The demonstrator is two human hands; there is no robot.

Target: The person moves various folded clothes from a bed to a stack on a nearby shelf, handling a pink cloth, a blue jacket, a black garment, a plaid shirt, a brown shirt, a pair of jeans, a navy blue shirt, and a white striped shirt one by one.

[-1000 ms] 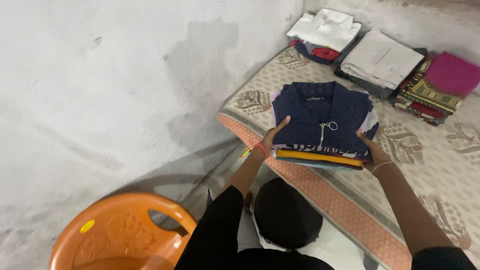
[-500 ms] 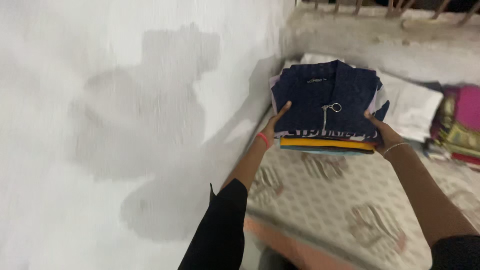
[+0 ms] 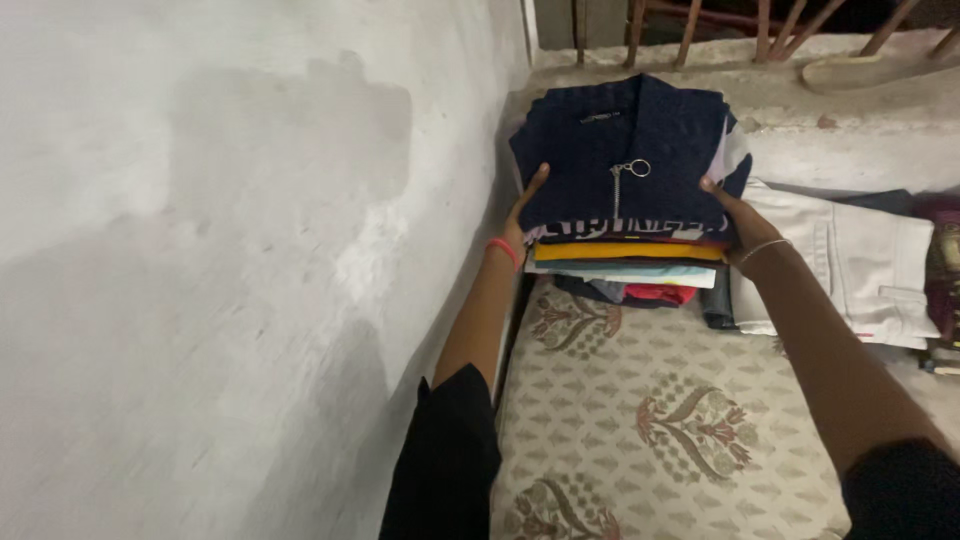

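Stack of folded clothes (image 3: 628,200): held above the far end of the patterned mattress (image 3: 660,430), beside the wall at left. Top piece a navy zip-collar garment (image 3: 625,140) with a small pale label at the neck; yellow and light-blue layers beneath. Left hand (image 3: 522,215) and right hand (image 3: 737,222) clasp opposite sides. Folded white trousers (image 3: 850,260) lie to the right.
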